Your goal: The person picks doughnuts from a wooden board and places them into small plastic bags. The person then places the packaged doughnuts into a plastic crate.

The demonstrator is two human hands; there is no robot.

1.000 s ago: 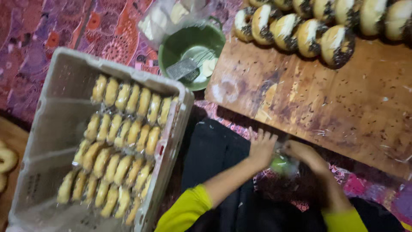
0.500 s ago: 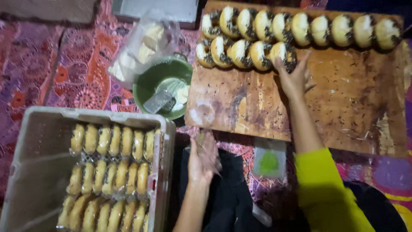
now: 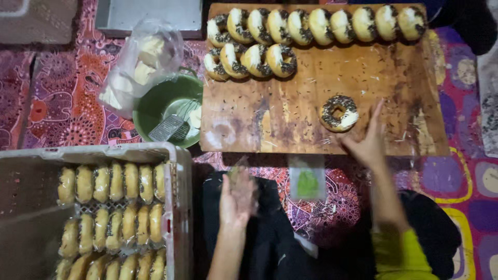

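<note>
Doughnut (image 3: pixel 339 112) topped with dark sprinkles lies flat and alone on the wooden board (image 3: pixel 290 124), right of its middle, near the board's front edge. The right hand (image 3: pixel 366 144), fingers spread and blurred, hovers just beside it at the near right; whether the fingertips touch it cannot be told. The left hand (image 3: pixel 237 196) is held up over a dark lap, well apart from the board, its fingers loosely extended and blurred, with what may be a bit of clear wrap at the fingertips, too smeared to tell. Two rows of sprinkled doughnuts (image 3: pixel 316 25) stand on edge along the far side of the board, a long row at the back and a shorter row of four (image 3: pixel 250 61) in front of it at the left. A green bowl (image 3: pixel 155 103) holding a metal grater (image 3: pixel 168 127) sits just left of the board, with a clear plastic bag (image 3: pixel 140 62) of pale pieces behind it. At the near left, a grey crate (image 3: pixel 176 207) holds rows of wrapped doughnuts (image 3: pixel 111 207). A small clear packet with a green patch (image 3: pixel 308 181) lies on the patterned cloth (image 3: pixel 67 103) between the hands.
</note>
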